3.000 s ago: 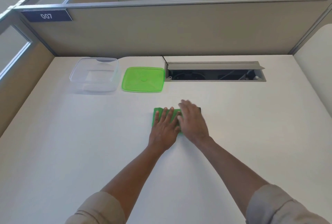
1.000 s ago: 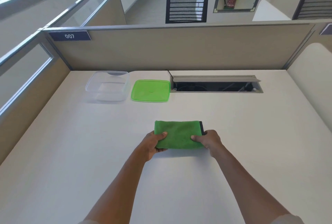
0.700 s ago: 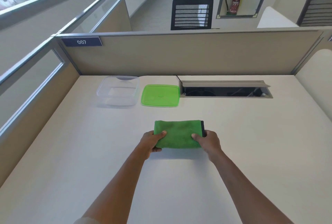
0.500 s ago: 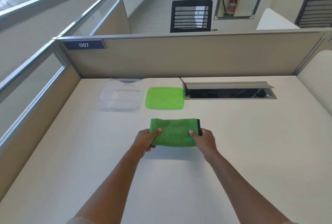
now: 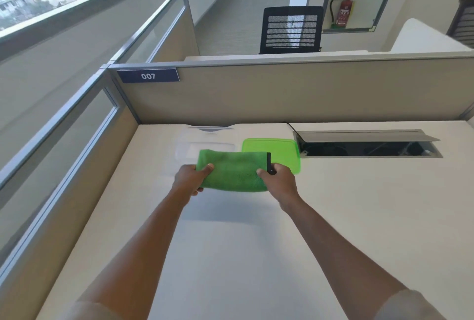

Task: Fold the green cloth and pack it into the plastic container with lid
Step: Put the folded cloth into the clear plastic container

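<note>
Head view: both hands hold the folded green cloth (image 5: 234, 172) off the bench (image 5: 359, 217), one at each short end. Left hand (image 5: 190, 179) grip closed on the cloth's left end, thumb on top, fingers curled under. Right hand (image 5: 279, 181) grip closed on the right end, thumb on top by the black edge trim (image 5: 268, 161), other fingers hidden under the cloth. Cloth is a flat rectangle, held roughly level, long side left to right, shadow on the bench below it.

Clear container (image 5: 202, 143) sits open on the bench behind the cloth, toward the back left; the cloth's far left part overlaps its near edge in view, so cannot tell if the cloth is over it or just in front. Green lid (image 5: 279, 146) lies flat just right of the container, apart from it; the cloth's right corner and the right hand cover the lid's near edge in view. Cable tray (image 5: 369, 143) with raised flap is set into the bench right of the lid.

Beige partition (image 5: 295, 93) runs along the back of the bench with a blue tag (image 5: 148, 76) reading 007. Black mesh chair (image 5: 291, 29) and red extinguisher (image 5: 343, 11) stand beyond the partition. Both forearms bare, sleeves at the frame's bottom corners.
</note>
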`<state>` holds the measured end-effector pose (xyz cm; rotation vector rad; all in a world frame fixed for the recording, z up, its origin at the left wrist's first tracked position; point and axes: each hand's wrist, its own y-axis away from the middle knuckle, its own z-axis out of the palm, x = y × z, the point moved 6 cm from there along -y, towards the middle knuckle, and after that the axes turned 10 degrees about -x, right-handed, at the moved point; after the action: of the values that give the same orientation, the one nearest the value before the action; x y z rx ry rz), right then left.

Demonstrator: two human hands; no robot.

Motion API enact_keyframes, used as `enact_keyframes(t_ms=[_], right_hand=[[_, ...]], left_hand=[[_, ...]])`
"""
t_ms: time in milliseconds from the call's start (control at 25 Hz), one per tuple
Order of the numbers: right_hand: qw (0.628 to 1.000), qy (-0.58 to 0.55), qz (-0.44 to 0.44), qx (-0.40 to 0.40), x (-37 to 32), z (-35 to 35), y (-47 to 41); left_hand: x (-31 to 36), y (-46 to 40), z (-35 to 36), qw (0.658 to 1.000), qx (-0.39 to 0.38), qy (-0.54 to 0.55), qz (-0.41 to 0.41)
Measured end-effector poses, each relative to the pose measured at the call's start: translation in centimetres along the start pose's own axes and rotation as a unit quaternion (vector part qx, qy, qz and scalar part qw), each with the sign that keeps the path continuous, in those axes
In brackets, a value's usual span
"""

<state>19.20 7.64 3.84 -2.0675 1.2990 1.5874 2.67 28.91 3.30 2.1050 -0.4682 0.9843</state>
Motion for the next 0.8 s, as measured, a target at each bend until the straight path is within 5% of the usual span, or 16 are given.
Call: enact_keyframes(t_ms=[320, 800], right_hand=[[0.999, 0.023, -0.030, 0.002, -7.7, 5.8, -8.4], [0.978, 0.202, -0.043, -0.029, -7.7, 8.1, -16.6]], left_hand=[[3.9, -8.5, -10.0, 0.992, 0.075, -0.100, 0.011], [2.8, -14.5, -8.1, 0.951, 0.102, -0.291, 0.001]])
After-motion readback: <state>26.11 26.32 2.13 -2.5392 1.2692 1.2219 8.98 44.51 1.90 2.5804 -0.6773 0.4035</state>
